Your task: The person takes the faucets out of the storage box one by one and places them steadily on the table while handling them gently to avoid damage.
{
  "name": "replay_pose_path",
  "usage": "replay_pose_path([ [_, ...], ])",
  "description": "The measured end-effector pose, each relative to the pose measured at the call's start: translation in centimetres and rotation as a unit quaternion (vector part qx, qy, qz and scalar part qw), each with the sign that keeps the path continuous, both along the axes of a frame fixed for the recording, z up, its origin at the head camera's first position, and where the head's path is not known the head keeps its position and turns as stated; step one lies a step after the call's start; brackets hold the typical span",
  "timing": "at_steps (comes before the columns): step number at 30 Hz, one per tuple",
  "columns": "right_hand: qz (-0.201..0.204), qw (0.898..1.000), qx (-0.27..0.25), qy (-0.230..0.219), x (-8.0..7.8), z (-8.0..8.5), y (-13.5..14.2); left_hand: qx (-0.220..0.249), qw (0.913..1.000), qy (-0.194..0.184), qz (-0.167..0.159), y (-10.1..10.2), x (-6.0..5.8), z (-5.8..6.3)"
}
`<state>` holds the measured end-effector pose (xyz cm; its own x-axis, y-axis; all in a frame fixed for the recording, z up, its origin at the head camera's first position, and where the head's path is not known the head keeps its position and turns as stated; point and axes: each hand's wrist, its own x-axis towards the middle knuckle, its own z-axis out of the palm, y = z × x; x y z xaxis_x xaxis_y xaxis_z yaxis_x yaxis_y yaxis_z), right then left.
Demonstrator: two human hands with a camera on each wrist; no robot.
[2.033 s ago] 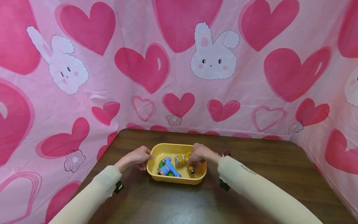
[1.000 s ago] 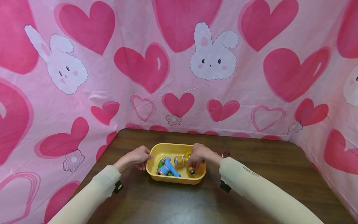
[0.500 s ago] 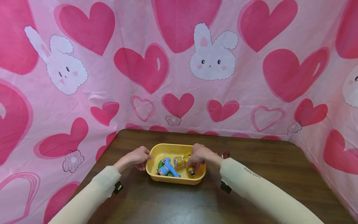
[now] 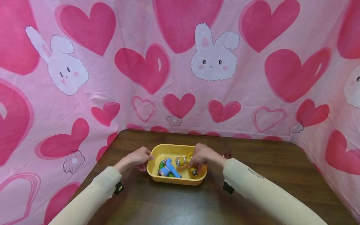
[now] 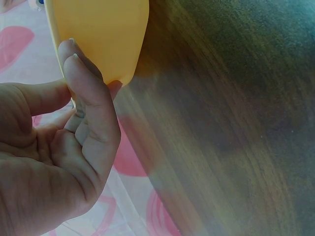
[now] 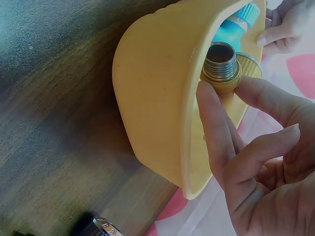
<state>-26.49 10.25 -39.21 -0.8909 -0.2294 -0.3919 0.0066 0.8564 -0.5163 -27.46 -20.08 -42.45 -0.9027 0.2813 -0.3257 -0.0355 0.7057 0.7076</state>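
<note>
A yellow plastic basin (image 4: 160,178) sits on the table with several toy-bright water taps inside. My left hand (image 4: 140,157) pinches its left rim, thumb over the edge and fingers against the outer wall (image 5: 106,29). Inside the basin's right end, my right hand (image 4: 200,155) grips a yellow tap (image 4: 181,161). In the right wrist view, thumb and finger hold that tap just below its threaded metal end (image 6: 220,66). A blue tap (image 4: 173,170) lies across a green tap (image 4: 161,165), which is mostly hidden.
Behind my right wrist a dark red tap (image 4: 227,155) rests on the brown wooden table (image 4: 261,162), largely covered by the arm. A pink cloth with hearts and rabbits (image 4: 180,78) hangs around the table's back and sides.
My right hand has shifted very slightly to the right, and the yellow tap with it. The left hand and the basin stay in place.
</note>
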Motion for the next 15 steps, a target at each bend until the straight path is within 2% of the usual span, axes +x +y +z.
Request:
replay_pose_path([
  [15,0.002,1.0,-0.009,0.0,0.44,1.03,0.48,-0.007,1.0,0.001,0.0,0.08,0.14,0.32],
])
